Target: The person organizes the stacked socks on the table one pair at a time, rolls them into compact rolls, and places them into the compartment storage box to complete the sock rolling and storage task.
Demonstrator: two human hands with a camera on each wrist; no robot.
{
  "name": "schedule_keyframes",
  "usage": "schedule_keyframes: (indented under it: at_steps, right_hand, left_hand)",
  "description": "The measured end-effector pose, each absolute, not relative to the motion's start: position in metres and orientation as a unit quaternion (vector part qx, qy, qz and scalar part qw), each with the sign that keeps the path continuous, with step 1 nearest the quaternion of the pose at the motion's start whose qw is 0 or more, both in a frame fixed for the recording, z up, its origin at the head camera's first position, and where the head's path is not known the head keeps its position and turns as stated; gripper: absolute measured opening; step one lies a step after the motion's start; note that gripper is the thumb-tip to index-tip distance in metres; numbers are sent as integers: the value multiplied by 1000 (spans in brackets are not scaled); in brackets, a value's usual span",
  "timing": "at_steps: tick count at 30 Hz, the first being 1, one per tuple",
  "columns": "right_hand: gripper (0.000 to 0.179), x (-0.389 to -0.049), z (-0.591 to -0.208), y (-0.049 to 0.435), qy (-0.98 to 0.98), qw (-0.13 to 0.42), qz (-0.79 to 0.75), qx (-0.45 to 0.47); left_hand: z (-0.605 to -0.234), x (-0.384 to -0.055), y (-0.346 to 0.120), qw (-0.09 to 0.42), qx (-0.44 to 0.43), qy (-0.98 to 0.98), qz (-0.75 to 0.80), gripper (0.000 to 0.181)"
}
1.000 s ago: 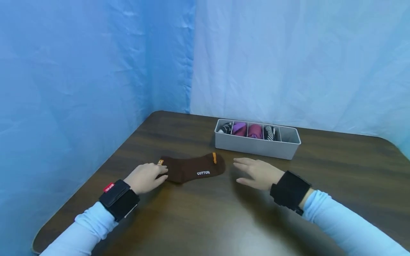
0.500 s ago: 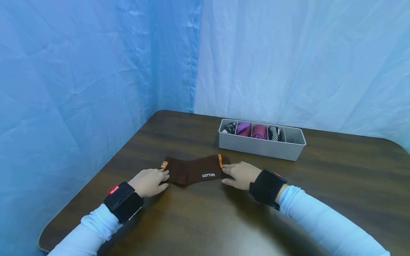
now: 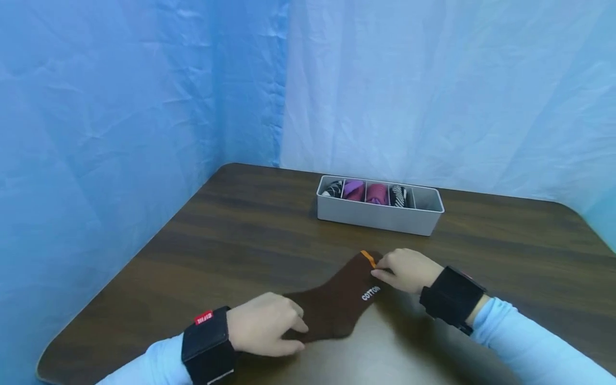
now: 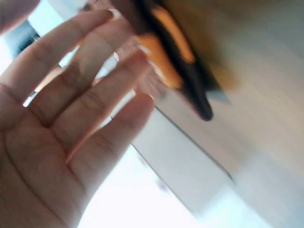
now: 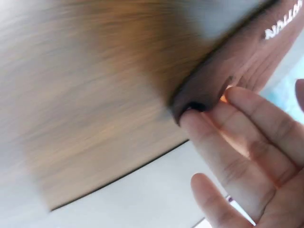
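A brown ankle sock (image 3: 332, 305) with white "COTTON" lettering and an orange stripe near its toe lies slanted on the table in the head view, cuff end toward the near left. The left hand (image 3: 269, 323) touches the cuff end; in the left wrist view its fingers (image 4: 97, 102) are fairly straight, beside the sock's blurred orange and dark edge (image 4: 175, 52). At the toe is the right hand (image 3: 409, 269). Seen from the right wrist, its extended fingertips (image 5: 194, 121) meet the sock's end (image 5: 218, 80), the thumb apart from them. The left hand partly covers the cuff.
Behind the sock stands a long light-grey divided box (image 3: 377, 214). Rolled striped, purple and maroon socks (image 3: 377, 193) sit in its compartments; the rightmost compartment (image 3: 425, 199) shows bare walls. Blue curtains (image 3: 144, 107) border the dark wooden table (image 3: 231, 224).
The right hand reached the sock's toe. Since then both hands and the sock moved right and nearer the person, and the sock turned so its cuff end points to the near left.
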State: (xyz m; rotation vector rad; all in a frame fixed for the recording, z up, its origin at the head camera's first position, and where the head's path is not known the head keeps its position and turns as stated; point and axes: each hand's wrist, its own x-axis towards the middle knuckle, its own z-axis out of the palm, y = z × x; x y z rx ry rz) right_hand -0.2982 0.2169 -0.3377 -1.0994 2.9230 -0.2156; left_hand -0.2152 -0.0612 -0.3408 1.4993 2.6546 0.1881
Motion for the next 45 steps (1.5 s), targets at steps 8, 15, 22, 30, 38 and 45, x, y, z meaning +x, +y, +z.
schedule_keyframes:
  at_steps: [8, 15, 22, 30, 38, 45]
  right_hand:
    - [23, -303, -336, 230, 958, 8, -35, -283]
    - [23, -323, -342, 234, 968, -3, 18, -249]
    - [21, -329, -338, 233, 967, 0, 32, -253]
    - [24, -306, -334, 237, 948, -121, 31, -294]
    - [15, -231, -319, 250, 915, -196, -100, -338]
    - [16, -193, -337, 254, 907, -112, -149, -378]
  left_hand:
    - [-345, -215, 8, 117, 634, 763, 49, 35]
    - [-346, -224, 55, 162, 634, 756, 21, 42]
    - [-347, -224, 63, 162, 623, 765, 17, 44]
    - [-332, -222, 55, 98, 630, 771, 8, 40]
    - [-304, -223, 40, 4, 618, 785, 48, 29]
    - [-327, -224, 53, 35, 584, 811, 2, 19]
